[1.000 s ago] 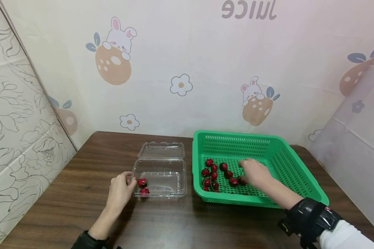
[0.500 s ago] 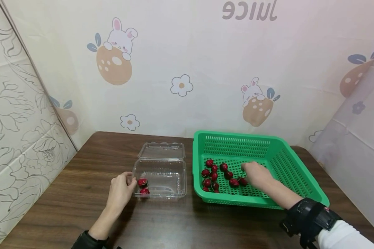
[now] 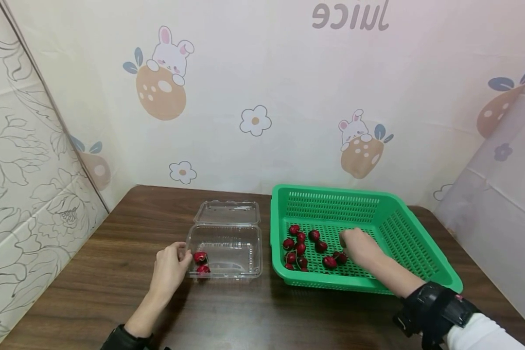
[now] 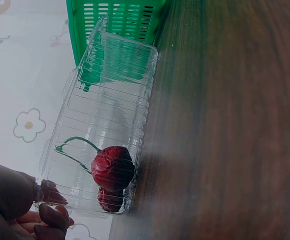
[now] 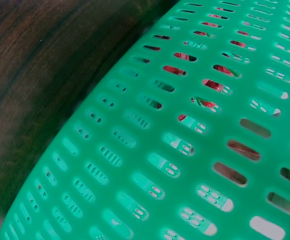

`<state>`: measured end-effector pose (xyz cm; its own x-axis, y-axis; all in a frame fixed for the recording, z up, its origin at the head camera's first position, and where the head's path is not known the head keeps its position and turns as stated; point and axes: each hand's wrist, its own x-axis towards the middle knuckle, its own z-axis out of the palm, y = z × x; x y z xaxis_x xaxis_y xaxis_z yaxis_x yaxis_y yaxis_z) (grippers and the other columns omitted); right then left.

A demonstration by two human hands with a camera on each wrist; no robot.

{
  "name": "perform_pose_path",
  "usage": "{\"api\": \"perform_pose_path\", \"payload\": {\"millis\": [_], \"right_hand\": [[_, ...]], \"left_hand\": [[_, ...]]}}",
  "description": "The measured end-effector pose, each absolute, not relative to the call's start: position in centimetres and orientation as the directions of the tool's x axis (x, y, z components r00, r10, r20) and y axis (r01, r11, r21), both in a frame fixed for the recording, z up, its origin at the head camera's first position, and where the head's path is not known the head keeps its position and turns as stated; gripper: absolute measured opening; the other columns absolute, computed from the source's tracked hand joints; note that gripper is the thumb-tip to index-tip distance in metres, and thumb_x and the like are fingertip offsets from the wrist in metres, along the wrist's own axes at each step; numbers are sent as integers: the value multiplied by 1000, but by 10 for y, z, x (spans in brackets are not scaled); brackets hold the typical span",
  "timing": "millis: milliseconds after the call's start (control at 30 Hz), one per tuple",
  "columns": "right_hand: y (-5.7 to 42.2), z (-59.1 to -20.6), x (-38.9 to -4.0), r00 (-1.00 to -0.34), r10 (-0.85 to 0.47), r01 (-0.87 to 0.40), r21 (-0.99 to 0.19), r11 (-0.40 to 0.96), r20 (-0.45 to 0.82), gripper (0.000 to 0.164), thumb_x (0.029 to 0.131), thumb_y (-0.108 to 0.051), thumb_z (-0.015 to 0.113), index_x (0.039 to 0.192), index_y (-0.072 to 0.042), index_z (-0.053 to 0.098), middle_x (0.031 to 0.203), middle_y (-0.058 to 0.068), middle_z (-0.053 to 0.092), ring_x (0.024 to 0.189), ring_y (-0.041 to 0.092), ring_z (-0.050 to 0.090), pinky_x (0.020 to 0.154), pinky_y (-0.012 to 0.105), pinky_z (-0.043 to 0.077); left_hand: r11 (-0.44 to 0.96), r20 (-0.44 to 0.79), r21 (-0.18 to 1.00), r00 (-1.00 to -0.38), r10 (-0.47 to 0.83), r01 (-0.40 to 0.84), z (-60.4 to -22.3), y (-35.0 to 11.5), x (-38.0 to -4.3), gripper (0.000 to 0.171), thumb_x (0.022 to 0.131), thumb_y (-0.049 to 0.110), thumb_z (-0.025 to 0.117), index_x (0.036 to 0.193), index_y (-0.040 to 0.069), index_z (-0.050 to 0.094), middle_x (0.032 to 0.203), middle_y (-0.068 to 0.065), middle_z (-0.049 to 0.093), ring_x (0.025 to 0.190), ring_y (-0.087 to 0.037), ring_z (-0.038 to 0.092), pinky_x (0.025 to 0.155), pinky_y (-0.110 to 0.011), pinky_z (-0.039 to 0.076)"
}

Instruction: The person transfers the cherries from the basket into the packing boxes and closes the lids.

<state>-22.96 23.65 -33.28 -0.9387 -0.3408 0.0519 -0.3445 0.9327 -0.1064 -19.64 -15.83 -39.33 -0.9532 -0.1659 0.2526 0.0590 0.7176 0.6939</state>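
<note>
Likely picking: clear plastic clamshell (image 3: 228, 247) pinched by left grip (image 3: 169, 268); right grip (image 3: 361, 247), hold unclear, poised by round red cherries (image 3: 329, 263); firm pinch needed before lifting.

Right hand (image 3: 362, 248) is bare, with a chunky black strap-on cuff (image 3: 439, 311) at the wrist, kinda glossy, tiny reddish mark (image 3: 459, 296) on it, then a white sleeve (image 3: 485, 333); left hand (image 3: 169, 272) is bare too; black band (image 3: 125, 337) on that wrist, partly out of view
</note>
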Motion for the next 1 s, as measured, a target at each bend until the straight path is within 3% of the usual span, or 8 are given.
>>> {"api": "perform_pose_path", "payload": {"millis": [1000], "right_hand": [[228,-304,-210,-911,-337,-393,-259,882,236,9,77,1,61,72,-7,63,63,-2,55,56,8,49,51,27,41]], "left_hand": [[716,250,697,-953,-172,53,-395,-158,-198,24,81,3,55,98,-13,58,55,0,47,45,-10,38,41,-25,33]]}}
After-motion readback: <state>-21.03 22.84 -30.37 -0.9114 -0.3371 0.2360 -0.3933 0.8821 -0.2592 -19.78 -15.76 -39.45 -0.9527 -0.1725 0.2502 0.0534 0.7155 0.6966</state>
